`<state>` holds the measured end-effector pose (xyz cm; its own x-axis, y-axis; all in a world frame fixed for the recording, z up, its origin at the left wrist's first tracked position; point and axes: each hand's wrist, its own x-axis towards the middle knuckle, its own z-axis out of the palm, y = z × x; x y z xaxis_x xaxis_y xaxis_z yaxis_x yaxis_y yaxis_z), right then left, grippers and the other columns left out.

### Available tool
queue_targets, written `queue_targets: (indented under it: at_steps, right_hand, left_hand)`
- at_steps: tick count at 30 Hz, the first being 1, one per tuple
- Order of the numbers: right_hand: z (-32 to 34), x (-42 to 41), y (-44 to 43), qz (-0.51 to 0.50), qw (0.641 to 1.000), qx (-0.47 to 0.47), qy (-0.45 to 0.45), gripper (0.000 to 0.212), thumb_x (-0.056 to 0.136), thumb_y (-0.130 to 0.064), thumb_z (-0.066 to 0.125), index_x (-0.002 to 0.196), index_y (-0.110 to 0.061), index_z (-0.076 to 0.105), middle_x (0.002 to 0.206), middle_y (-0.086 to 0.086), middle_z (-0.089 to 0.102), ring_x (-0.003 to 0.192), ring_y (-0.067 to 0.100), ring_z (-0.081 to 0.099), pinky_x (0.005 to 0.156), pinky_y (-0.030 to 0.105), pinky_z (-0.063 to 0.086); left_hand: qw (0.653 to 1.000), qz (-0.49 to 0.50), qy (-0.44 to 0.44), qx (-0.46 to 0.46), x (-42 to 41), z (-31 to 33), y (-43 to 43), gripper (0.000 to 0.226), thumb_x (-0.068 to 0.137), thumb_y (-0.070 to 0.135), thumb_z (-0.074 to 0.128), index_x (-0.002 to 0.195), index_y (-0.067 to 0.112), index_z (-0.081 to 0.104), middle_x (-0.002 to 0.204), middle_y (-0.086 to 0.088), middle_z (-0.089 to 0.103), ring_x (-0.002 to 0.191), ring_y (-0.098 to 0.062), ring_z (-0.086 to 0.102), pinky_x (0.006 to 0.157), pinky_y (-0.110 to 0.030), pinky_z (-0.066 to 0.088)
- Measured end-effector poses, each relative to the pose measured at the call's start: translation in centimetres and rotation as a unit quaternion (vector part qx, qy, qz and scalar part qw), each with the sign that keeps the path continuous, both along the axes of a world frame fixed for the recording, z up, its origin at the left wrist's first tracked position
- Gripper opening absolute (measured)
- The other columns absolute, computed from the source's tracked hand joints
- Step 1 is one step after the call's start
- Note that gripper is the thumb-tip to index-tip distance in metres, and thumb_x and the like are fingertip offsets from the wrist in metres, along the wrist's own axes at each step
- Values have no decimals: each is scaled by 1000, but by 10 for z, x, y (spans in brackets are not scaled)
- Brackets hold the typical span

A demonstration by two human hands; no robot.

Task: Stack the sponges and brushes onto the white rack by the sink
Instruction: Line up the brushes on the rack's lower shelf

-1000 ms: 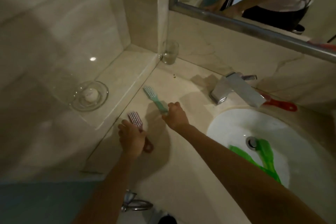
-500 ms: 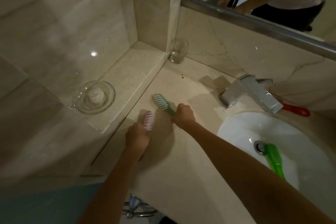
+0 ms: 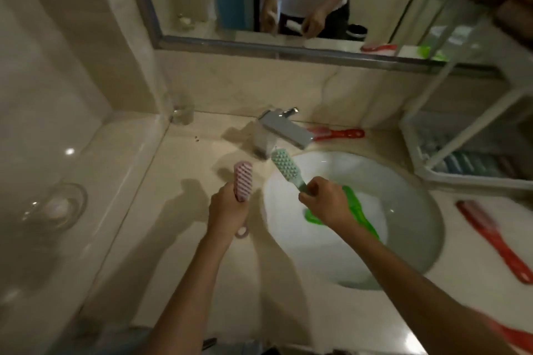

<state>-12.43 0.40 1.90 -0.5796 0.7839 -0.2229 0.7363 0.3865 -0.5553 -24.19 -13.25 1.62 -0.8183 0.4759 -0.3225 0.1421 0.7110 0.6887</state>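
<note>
Glass comes first at the far left: a shallow dish [image 3: 54, 207] on the marble ledge with something pale in it, and a tumbler [image 3: 182, 113] tucked in the corner under the mirror, both well clear of the work.

Next, the left hand [image 3: 227, 212] is wrapped around the handle of a pink brush [image 3: 242, 181], head up and bristles toward the camera, lifted off the counter. Just beside it the right hand [image 3: 326, 202] is clenched on the handle of a mint brush [image 3: 284, 165], its head angled up toward the tap [image 3: 284, 131]. Both are gripped low on the handle, which I judge suits a carry across to the rack and a head-first placement.

In the basin [image 3: 409, 210], green brushes [image 3: 357, 210] lie partly hidden under the right wrist. A red brush [image 3: 336, 134] lies behind the tap; another red one [image 3: 493, 239] sits on the counter right of the basin, and a blurred red shape shows at the bottom right corner.

The white rack [image 3: 461, 135] stands at the far right, by the sink, with bluish and pale items already on its lower shelf, too blurred to name.

No brand, label or writing can be read anywhere.
</note>
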Motion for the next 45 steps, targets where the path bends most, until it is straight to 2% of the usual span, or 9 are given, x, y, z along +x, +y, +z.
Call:
queue_targets:
  at_steps: [9,15,20,27,29,33,39,43,45]
  right_hand:
    - [21,182,92,-157,984,-7,88,15,80,-13,65,79,1,58,74,12,58,70,23,52,63,30,35]
    - [21,267,177,-253,927,-183,206,8,84,-3,62,78,1,60,65,14,54,48,16,42,39,20,33]
    - [22,290,257,-253,883,-275,285,30,87,5,53,60,-5,50,31,-4,42,25,2,34,31,11,27]
    - [20,271,351,-299,792,-411,339,20,90,4,49,71,-2,53,41,4,53,28,5,47,31,14,41]
    - [19,261,368,-305,766,-447,347,16,90,3,51,76,-2,54,54,8,59,41,7,56,34,13,44]
    - [17,239,396,-312,744,-467,362,13,89,0,53,78,-6,56,82,10,60,69,12,58,45,14,52]
    - [11,202,418,-309,687,-470,461,13,88,3,53,82,-9,53,84,7,59,73,14,57,56,19,56]
    - [-4,193,434,-364,630,-486,484,13,94,-10,49,84,-17,53,114,20,60,101,29,58,81,23,52]
    - [-10,192,433,-359,727,-417,411,30,98,-26,42,68,-34,40,125,20,58,116,34,53,95,30,44]
  left_hand:
    - [972,-236,5,16,140,26,143,13,82,10,57,94,4,59,96,-16,67,92,-31,63,64,-29,40]
    - [951,-304,-50,25,236,34,241,8,80,11,63,74,11,59,86,-19,68,79,-23,64,67,-34,49]
    - [960,-247,-116,56,278,37,315,22,82,1,59,63,10,54,70,-15,58,69,-19,56,62,-32,49]
    - [949,-16,-277,151,273,41,389,26,87,-13,49,67,3,52,71,-12,55,60,-19,54,40,-15,47]
    - [938,26,-299,172,267,38,400,11,88,-12,49,91,-5,57,91,-18,58,75,-26,61,57,-19,54]
    - [931,65,-317,166,261,32,413,36,87,-15,48,123,-7,50,127,-24,54,116,-38,56,82,-32,50]
    - [909,104,-355,191,253,31,435,25,88,-12,49,112,-5,55,126,-24,57,105,-32,63,72,-26,56]
    - [899,111,-364,215,249,31,444,36,90,-13,43,125,-6,49,128,-25,55,94,-30,63,92,-30,48]
    - [900,111,-361,216,247,31,443,36,93,-10,41,127,-3,48,129,-24,55,108,-33,59,90,-30,47]
